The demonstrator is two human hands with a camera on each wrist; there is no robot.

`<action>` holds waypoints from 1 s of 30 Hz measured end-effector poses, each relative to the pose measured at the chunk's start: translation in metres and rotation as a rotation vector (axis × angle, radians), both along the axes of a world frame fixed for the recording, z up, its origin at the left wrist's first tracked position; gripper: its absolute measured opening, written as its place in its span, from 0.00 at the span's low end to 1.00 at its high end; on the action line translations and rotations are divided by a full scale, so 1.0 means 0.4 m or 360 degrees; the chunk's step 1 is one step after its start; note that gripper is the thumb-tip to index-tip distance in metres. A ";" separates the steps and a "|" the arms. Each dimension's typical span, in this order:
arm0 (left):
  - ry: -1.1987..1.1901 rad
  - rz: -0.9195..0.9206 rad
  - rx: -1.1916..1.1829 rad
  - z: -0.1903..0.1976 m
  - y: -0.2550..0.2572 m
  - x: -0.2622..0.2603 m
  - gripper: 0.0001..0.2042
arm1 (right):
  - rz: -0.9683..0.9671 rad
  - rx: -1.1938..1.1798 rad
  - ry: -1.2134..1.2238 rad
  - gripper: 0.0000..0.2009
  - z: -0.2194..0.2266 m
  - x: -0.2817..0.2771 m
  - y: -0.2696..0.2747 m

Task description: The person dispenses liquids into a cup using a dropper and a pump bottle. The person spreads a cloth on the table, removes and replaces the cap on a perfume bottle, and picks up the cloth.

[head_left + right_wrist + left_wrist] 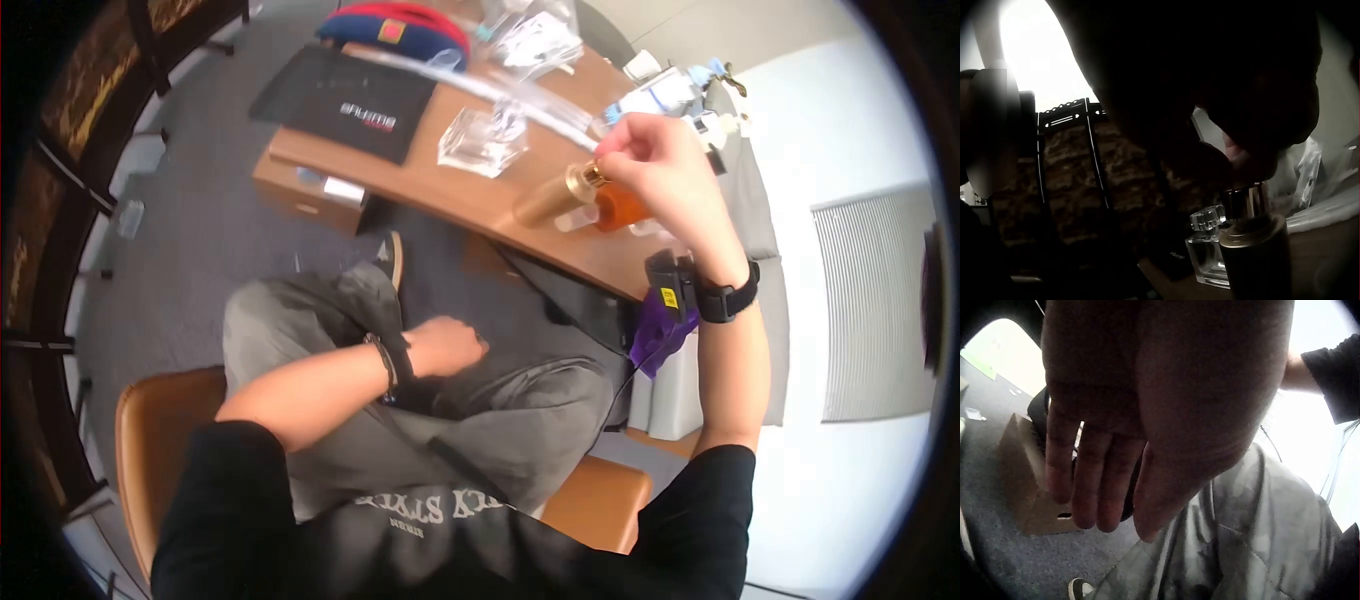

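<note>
At the table's right part, the right hand [665,175] pinches the shiny gold top [594,175] of a gold bottle [545,201] between thumb and fingers. In the right wrist view the same gold top [1247,201] sits under the fingertips, over the dark-looking bottle body [1256,262]. An orange bottle [622,208] is beside it, partly behind the hand. The left hand [445,347] is held over the lap and holds nothing; in the left wrist view its fingers hang loosely extended from the left hand [1116,437].
A clear glass bottle [1208,250] and clear packaging [480,142] are left of the gold bottle. Further off lie a black pouch [350,105] and a blue and red case [395,32]. Bottles [655,95] stand at the far right; a purple bag [660,335] hangs by the table's near edge.
</note>
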State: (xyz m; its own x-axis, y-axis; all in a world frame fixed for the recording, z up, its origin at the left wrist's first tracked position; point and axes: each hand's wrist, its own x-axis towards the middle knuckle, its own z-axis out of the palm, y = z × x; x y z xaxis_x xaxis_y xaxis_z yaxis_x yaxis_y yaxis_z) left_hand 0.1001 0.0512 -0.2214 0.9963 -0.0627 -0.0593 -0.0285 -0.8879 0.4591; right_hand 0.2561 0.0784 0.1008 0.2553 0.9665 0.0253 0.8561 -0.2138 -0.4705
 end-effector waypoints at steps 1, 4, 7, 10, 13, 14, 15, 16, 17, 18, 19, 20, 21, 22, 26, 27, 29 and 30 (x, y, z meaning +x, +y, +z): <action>0.0005 0.0012 -0.0011 0.006 -0.001 -0.001 0.20 | 0.0029 0.0013 -0.0060 0.08 0.006 -0.006 -0.001; 0.0044 -0.0010 0.0035 0.006 -0.001 0.000 0.21 | 0.0117 0.0135 -0.0161 0.10 0.017 0.008 0.002; -0.0055 -0.0012 -0.0045 0.015 0.002 -0.004 0.16 | 0.0148 0.0129 -0.0226 0.10 0.038 0.009 0.000; -0.0033 -0.0008 -0.0019 0.014 -0.001 0.000 0.14 | 0.0079 0.0148 -0.0191 0.10 0.057 0.024 -0.005; -0.0003 -0.0017 0.0004 0.008 -0.002 0.002 0.14 | 0.0104 0.0281 -0.0183 0.09 0.092 0.049 -0.017; 0.0033 -0.0002 -0.0004 0.011 -0.005 0.003 0.14 | 0.0086 0.0296 -0.0179 0.09 0.113 0.050 -0.029; 0.0035 -0.0017 0.0010 0.012 -0.006 0.002 0.14 | 0.0008 0.0319 -0.0107 0.09 0.138 0.050 -0.041; 0.0021 -0.0022 0.0001 0.011 -0.005 0.000 0.15 | -0.0070 0.0345 -0.0037 0.09 0.154 0.054 -0.053; 0.0003 -0.0025 -0.0007 0.009 -0.004 0.000 0.16 | -0.0056 0.0450 -0.0018 0.08 0.157 0.076 -0.059; 0.0000 -0.0036 0.0007 0.003 -0.006 0.002 0.16 | -0.0066 0.0465 -0.0023 0.08 0.170 0.090 -0.077; 0.0017 -0.0031 -0.0010 -0.007 -0.008 0.003 0.17 | -0.0053 0.0550 0.0120 0.08 0.183 0.102 -0.094; 0.0035 -0.0025 -0.0025 -0.006 -0.007 0.004 0.18 | -0.0038 0.0637 0.0262 0.07 0.193 0.108 -0.107; 0.0041 -0.0021 -0.0051 -0.004 -0.006 0.002 0.19 | -0.0082 0.0739 0.0442 0.06 0.191 0.102 -0.127; 0.0040 -0.0032 -0.0035 -0.002 -0.006 0.000 0.19 | -0.0089 0.0755 0.0439 0.06 0.185 0.108 -0.143; 0.0015 -0.0061 -0.0057 -0.003 -0.010 0.000 0.19 | -0.0283 0.1293 0.1244 0.05 0.118 0.128 -0.204; 0.0048 -0.0049 -0.0048 -0.003 -0.013 0.000 0.19 | -0.0217 0.1388 0.1459 0.04 0.085 0.135 -0.216; 0.0074 -0.0049 -0.0039 0.011 -0.014 -0.001 0.20 | -0.0191 0.1566 0.1841 0.05 0.015 0.136 -0.232; 0.0075 -0.0060 -0.0031 0.006 -0.014 0.000 0.20 | -0.0238 0.1646 0.2013 0.05 -0.021 0.125 -0.233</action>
